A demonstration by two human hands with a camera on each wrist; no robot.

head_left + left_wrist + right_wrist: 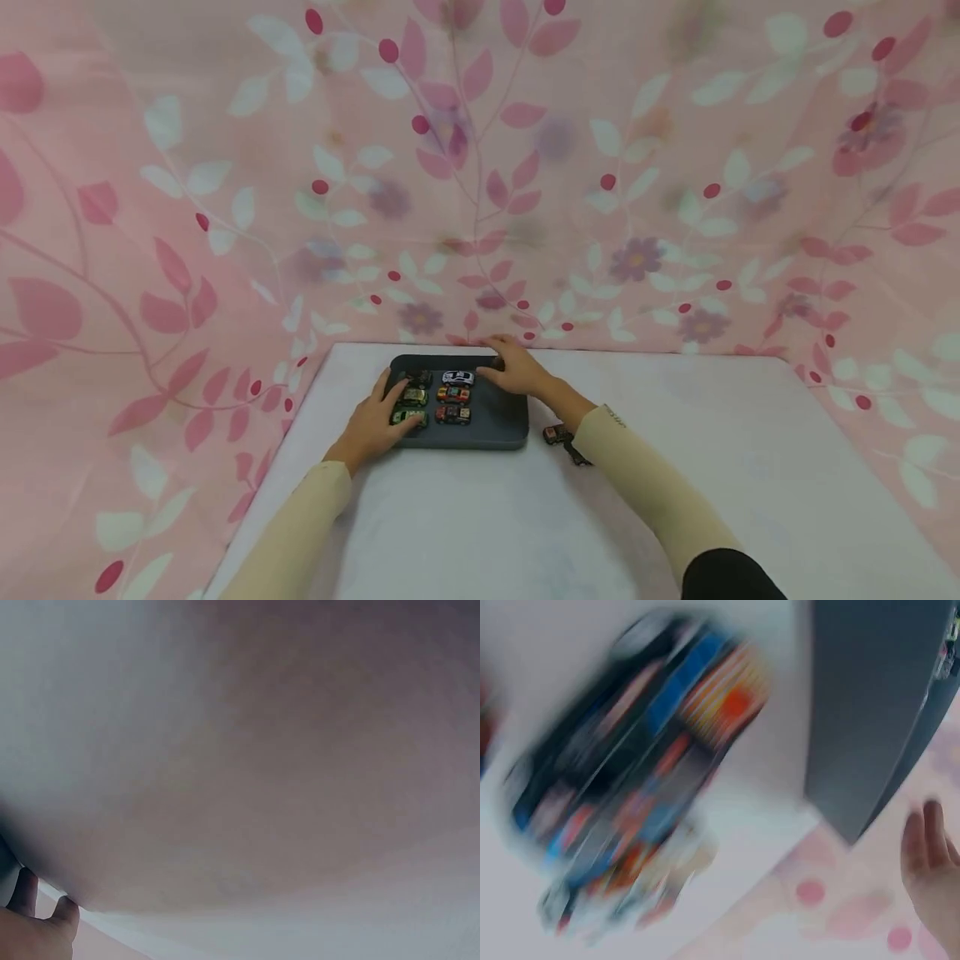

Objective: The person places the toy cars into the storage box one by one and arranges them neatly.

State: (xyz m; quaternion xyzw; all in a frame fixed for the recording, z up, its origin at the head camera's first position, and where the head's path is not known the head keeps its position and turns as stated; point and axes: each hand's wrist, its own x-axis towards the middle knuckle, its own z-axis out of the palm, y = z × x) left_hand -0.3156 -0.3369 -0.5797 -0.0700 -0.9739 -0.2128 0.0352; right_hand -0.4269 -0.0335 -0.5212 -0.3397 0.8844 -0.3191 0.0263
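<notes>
Several toy cars stand in two columns on a dark grey tray (491,429). On the left side my left hand (377,419) spreads its fingers over the tray's edge, the fingertips at the dark car (420,378) and the yellow-green car (415,397). Its thumb is by the green car (409,418). My right hand (519,369) is over the tray's back right part, near the white car (458,378). Something dark shows between its thumb and fingers; I cannot tell whether it is a car or the tray.
Right of the tray, two more toy cars (557,434) lie on the white table (465,517), partly under the right forearm. They are blurred in the right wrist view. A pink floral cloth (480,208) hangs behind the table.
</notes>
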